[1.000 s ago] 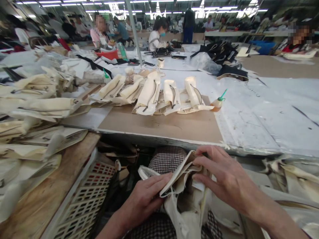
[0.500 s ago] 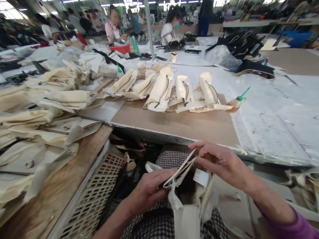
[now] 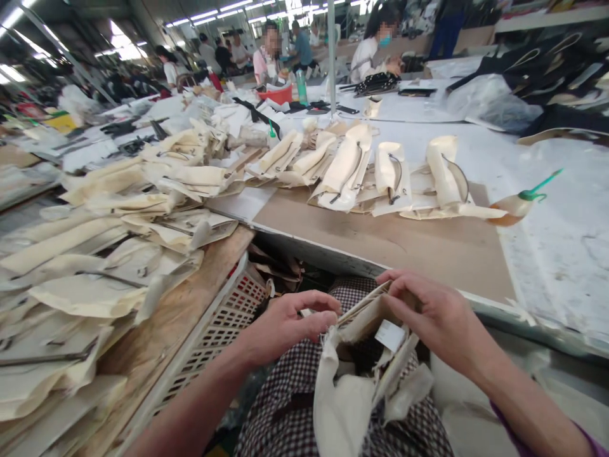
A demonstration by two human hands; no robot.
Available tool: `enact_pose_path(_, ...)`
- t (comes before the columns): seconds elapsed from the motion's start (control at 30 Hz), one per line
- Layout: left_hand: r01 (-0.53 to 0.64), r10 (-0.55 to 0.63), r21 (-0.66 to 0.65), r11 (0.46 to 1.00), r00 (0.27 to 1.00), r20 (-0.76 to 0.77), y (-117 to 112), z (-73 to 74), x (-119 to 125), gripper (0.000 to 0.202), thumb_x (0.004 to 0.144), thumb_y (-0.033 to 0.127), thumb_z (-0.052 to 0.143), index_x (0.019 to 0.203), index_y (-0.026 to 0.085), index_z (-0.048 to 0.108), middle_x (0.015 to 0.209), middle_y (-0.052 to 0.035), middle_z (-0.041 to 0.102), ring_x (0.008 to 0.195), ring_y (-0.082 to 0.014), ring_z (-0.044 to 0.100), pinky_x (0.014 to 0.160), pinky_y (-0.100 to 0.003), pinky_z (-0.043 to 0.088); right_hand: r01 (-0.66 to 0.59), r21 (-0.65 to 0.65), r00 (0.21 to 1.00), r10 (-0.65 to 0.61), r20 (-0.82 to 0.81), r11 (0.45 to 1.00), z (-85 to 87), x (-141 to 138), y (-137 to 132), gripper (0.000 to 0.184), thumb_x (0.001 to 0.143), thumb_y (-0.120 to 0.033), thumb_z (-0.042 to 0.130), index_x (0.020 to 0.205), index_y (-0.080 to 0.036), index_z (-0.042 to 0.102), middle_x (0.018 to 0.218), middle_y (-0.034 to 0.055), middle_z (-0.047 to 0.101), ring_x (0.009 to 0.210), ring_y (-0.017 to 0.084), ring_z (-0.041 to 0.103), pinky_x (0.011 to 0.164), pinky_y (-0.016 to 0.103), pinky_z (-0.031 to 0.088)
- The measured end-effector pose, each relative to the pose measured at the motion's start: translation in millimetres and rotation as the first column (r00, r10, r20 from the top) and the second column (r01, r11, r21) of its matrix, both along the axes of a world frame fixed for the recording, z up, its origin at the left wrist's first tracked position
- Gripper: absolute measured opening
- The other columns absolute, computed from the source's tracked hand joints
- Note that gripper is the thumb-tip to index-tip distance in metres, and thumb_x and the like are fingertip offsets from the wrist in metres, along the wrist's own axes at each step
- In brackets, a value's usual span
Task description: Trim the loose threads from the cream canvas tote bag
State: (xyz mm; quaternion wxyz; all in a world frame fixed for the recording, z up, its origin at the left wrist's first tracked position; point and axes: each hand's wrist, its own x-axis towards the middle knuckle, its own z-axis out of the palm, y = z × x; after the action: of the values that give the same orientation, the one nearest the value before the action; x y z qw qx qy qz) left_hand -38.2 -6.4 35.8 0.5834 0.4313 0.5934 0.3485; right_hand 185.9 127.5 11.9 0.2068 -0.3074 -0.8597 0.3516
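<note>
A cream fabric bag piece (image 3: 349, 393) with a white label (image 3: 391, 334) rests on my lap, over checked trousers (image 3: 304, 381). My left hand (image 3: 290, 320) pinches its upper left edge with curled fingers. On the upper right edge, my right hand (image 3: 431, 311) grips with fingers folded over the stiff rim. Both hands sit just below the table's front edge.
A brown board (image 3: 394, 238) on the table carries a row of cream bag pieces (image 3: 352, 165). A glue bottle with a green nozzle (image 3: 521, 202) lies at right. Stacks of cream pieces (image 3: 109, 241) fill the left bench. A white lattice crate (image 3: 223, 324) stands by my left knee. People work at far tables.
The view has swung left and down. My left hand slid up from under the piece to pinch its top edge; the right hand keeps its grip on the rim.
</note>
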Motion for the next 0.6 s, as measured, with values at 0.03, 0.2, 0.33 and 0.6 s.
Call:
enact_pose_path(0.03, 0.046, -0.046, -0.03, 0.998, 0.999, 0.013, 4.3, 5.9, 0.4, 0.033, 0.09, 0.041, 0.062, 0.112, 0.016, 0.068, 0.105, -0.0051, 0.069, 0.091, -0.0187, 0.062, 0.074, -0.025, 0.05, -0.005, 0.003, 1.0, 0.005, 0.006, 1.0, -0.6, -2.6, -0.1, 0.019, 0.09, -0.029, 0.052, 0.072, -0.022, 0.054, 0.105, 0.0029, 0.069, 0.088, 0.019, 0.067, 0.074, 0.032, 0.048)
enact_pose_path(0.2, 0.163, -0.164, -0.019, 0.986, 0.983, -0.087, 20.8, 27.5, -10.9, 0.035, 0.093, 0.043, 0.057, 0.117, 0.018, 0.064, 0.111, -0.0056, 0.067, 0.098, -0.0206, 0.06, 0.077, -0.028, 0.049, -0.017, 0.011, 1.0, 0.017, 0.008, 1.0, -2.9, -9.9, 3.0, 0.02, 0.089, -0.032, 0.049, 0.071, -0.023, 0.052, 0.105, 0.0033, 0.07, 0.088, 0.022, 0.068, 0.076, 0.037, 0.048)
enact_pose_path(0.33, 0.119, -0.12, -0.016, 0.993, 0.987, -0.107, 8.1, 19.2, -14.9, 0.035, 0.086, 0.027, 0.066, 0.119, 0.018, 0.063, 0.114, -0.0061, 0.068, 0.1, -0.0198, 0.062, 0.078, -0.027, 0.051, 0.023, -0.011, 1.0, -0.023, -0.006, 1.0, -4.8, -4.9, 7.9, 0.021, 0.088, -0.034, 0.049, 0.071, -0.023, 0.054, 0.105, 0.0037, 0.071, 0.092, 0.023, 0.068, 0.077, 0.037, 0.048)
enact_pose_path(0.6, -0.082, 0.098, 0.226, 0.971, 0.993, -0.061, -31.8, -24.4, 25.5, 0.039, 0.087, 0.025, 0.07, 0.124, 0.022, 0.062, 0.125, -0.0072, 0.064, 0.11, -0.024, 0.06, 0.096, -0.035, 0.049, 0.061, -0.013, 0.998, -0.061, -0.006, 0.998, -10.3, -1.6, 14.6, 0.019, 0.087, -0.033, 0.05, 0.071, -0.023, 0.055, 0.107, 0.0038, 0.07, 0.09, 0.021, 0.068, 0.081, 0.036, 0.049)
